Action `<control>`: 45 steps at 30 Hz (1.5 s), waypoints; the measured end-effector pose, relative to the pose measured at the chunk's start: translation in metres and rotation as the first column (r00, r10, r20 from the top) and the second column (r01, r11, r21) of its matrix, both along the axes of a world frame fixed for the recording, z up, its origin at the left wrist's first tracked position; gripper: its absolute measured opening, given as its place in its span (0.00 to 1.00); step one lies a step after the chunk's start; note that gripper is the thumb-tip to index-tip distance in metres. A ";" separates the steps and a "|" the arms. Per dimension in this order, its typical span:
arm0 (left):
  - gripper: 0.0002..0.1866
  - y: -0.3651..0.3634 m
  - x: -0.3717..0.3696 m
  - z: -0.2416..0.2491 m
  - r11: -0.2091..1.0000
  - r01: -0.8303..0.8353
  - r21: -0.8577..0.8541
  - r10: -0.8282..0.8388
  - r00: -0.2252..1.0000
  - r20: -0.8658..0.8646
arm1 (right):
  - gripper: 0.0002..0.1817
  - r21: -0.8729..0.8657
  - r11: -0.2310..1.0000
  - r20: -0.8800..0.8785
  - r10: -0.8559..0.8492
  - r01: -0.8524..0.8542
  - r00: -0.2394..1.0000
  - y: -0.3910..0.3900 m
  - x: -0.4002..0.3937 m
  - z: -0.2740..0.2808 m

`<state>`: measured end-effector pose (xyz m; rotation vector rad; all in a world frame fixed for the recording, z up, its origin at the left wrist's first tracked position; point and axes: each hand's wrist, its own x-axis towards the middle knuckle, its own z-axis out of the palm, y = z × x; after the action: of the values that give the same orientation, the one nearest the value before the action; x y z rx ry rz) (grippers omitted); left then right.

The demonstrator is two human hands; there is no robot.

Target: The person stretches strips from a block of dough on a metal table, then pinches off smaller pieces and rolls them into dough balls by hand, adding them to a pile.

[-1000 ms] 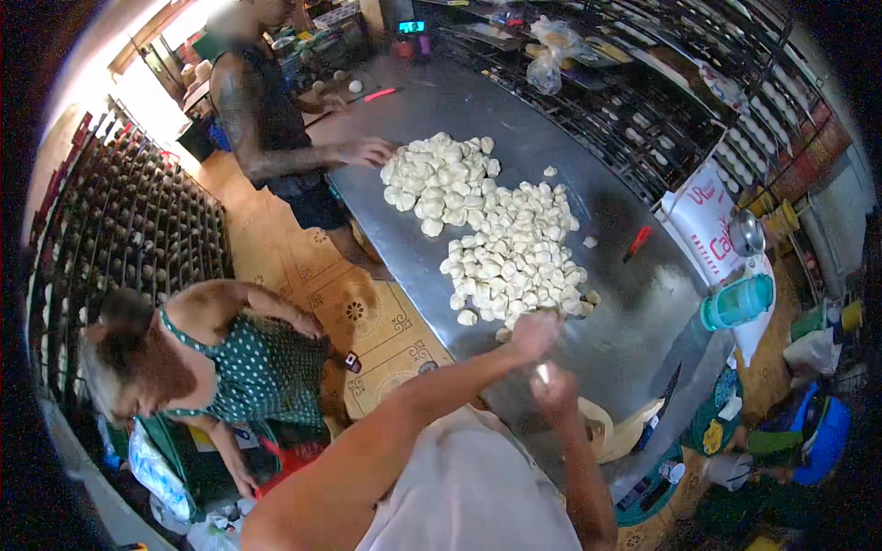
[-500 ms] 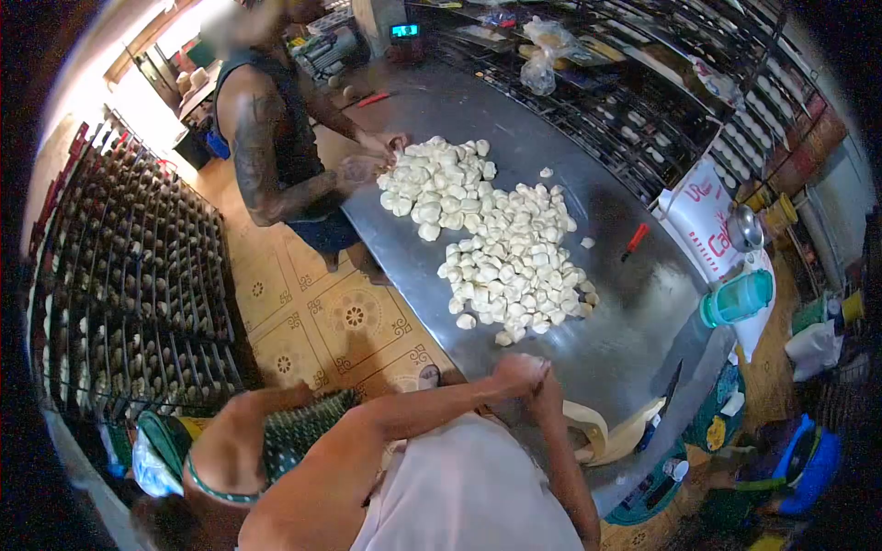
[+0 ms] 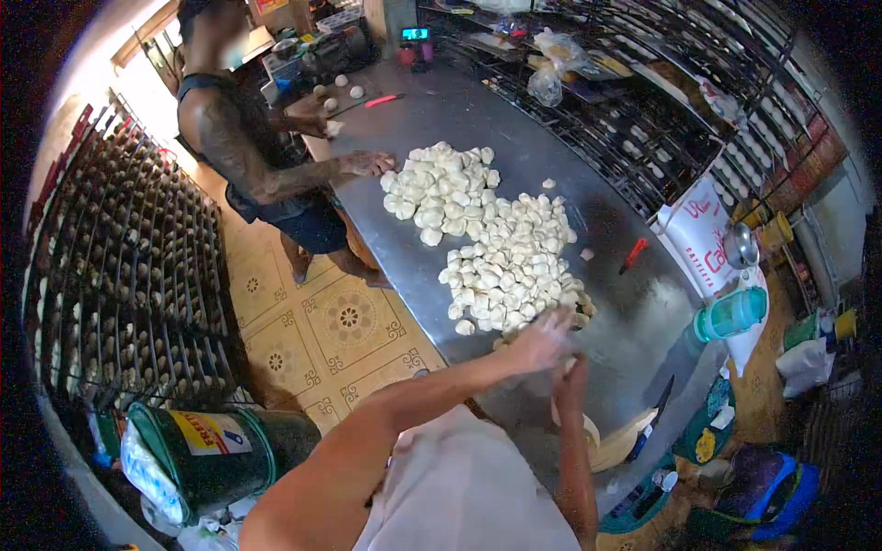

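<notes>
Many pale dough pieces (image 3: 510,262) lie in a large heap on the metal table (image 3: 413,275). My left hand (image 3: 542,342) is at the heap's near edge, its fingers smeared by motion, so whether it holds anything cannot be made out. Just right of it and nearer my body, my right hand (image 3: 570,375) is closed, with a small pale dough piece showing at its fingertips. A long strip of dough (image 3: 620,443) lies beside my right forearm, near a dark-bladed knife (image 3: 663,397).
Across the table a co-worker (image 3: 230,138) has one hand at the heap and one holding dough. A red-handled tool (image 3: 633,255), a teal container (image 3: 732,315) and a printed sack (image 3: 703,230) are at the right. A loaded rack (image 3: 138,266) stands left, a green bin (image 3: 216,459) lower left.
My left hand has moved from my right hand toward the heap. The co-worker has straightened and moved one hand back from the heap. The person at lower left is out of view.
</notes>
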<state>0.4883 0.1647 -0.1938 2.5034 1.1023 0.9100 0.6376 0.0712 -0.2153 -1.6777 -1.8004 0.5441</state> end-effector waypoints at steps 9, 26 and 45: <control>0.20 -0.056 0.015 -0.107 0.744 -0.017 -0.668 -0.120 0.980 -0.159 | 0.18 -0.120 0.993 -0.081 0.000 -0.010 0.997 -0.037 0.013 -0.075; 0.17 -0.032 0.009 -0.058 0.906 0.059 -0.420 -0.026 0.996 0.084 | 0.21 -0.183 0.983 -0.496 -0.087 -0.006 0.864 0.008 0.004 -0.054; 0.20 0.012 0.034 -0.037 0.890 -0.398 -0.224 0.416 0.909 0.039 | 0.19 -0.082 0.996 0.101 0.032 -0.024 0.994 -0.012 0.022 -0.057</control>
<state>0.5224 0.1772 -0.2310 2.0761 1.6397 0.9325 0.6598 0.0592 -0.2722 -1.7654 -1.9004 0.5591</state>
